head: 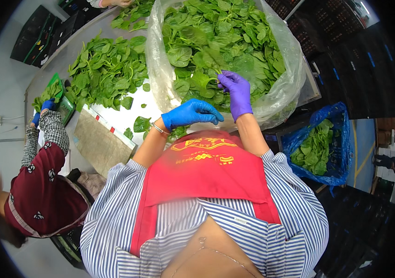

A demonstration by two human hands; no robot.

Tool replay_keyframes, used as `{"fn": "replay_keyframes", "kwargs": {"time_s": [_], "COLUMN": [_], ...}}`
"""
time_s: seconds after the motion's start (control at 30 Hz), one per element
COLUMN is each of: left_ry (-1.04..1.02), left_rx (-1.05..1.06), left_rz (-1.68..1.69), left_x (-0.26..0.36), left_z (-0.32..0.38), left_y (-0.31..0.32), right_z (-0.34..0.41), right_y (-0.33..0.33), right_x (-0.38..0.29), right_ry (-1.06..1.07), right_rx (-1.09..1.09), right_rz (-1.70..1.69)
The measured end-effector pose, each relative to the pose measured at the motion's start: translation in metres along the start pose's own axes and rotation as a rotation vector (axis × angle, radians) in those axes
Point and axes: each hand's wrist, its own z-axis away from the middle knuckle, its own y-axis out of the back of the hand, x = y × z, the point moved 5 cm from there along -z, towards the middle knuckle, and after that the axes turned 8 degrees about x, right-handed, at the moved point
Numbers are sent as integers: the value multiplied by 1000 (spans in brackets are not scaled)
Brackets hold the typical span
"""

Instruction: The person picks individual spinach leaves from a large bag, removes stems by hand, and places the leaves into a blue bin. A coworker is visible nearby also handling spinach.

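My right hand (235, 91), in a purple glove, pinches the stems of a leafy green sprig (211, 66) above a large clear plastic bag (296, 66) filled with loose leafy greens (218, 21). My left hand (194, 113) wears a blue glove and hovers at the bag's near edge, its fingers curved and a gap between thumb and fingers; I see nothing held in it. Left of the bag a pile of the same greens (107, 73) lies on the worktop, with a few loose leaves (141, 124) on the white surface near my left wrist.
A co-worker (44, 187) at the left, in blue gloves, handles greens over a green tray (67, 107). Another person's hand (122, 2) shows at the top. A blue-lined crate (345, 149) with greens stands at my right. Dark crates (353, 69) are stacked beyond it.
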Motion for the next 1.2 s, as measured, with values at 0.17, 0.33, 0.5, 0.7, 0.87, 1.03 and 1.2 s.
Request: {"fn": "replay_keyframes", "kwargs": {"time_s": [0.17, 0.33, 0.5, 0.7, 0.87, 1.03, 1.2], "left_ry": [-76, -197, -5, -72, -176, -126, -6], "left_rx": [328, 631, 149, 681, 692, 678, 616], "left_rz": [120, 154, 139, 268, 445, 582, 715], "left_x": [7, 18, -4, -41, -52, -65, -71], "left_z": [0, 13, 15, 1, -5, -12, -13], "left_y": [17, 52, 21, 44, 54, 53, 58], "right_z": [5, 0, -7, -3, 11, 16, 22], "right_y": [-5, -6, -14, -26, -33, -38, -46], "right_x": [6, 22, 38, 42, 35, 17, 17], "right_ry": [35, -58, -177, -197, -133, -37, 99], "right_rx": [-27, -85, -183, -325, -306, -323, -283], "right_rz": [-53, -107, -235, -246, -33, 106, 165]}}
